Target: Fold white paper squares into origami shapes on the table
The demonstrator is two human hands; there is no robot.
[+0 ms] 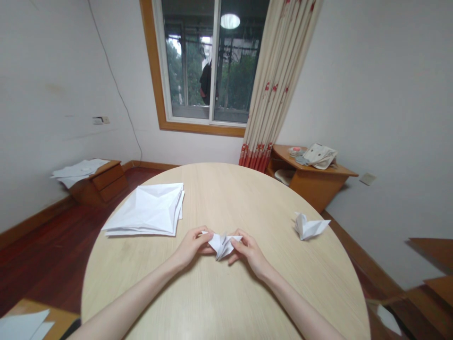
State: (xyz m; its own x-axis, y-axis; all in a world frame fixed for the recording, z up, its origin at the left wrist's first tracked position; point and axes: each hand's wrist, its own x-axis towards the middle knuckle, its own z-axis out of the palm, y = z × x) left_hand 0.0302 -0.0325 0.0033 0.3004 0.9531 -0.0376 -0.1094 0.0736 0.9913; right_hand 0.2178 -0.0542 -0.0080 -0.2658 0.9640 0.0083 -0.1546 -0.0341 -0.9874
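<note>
A small folded white paper figure [222, 244] is held just above the round wooden table [226, 293], near its middle. My left hand [192, 246] pinches its left side with closed fingers. My right hand [248, 250] pinches its right side, fingers closed too. Both forearms reach in from the near edge. To the left lies a stack of creased white paper sheets [148, 210]. On the table's right side rests a finished folded paper figure [309, 226].
A low wooden cabinet [101, 180] with papers on top stands at the left wall. A corner desk [311, 177] with a bag is at the back right, beside a curtain [279, 85] and window [208, 61]. More paper lies at the lower left [24, 323].
</note>
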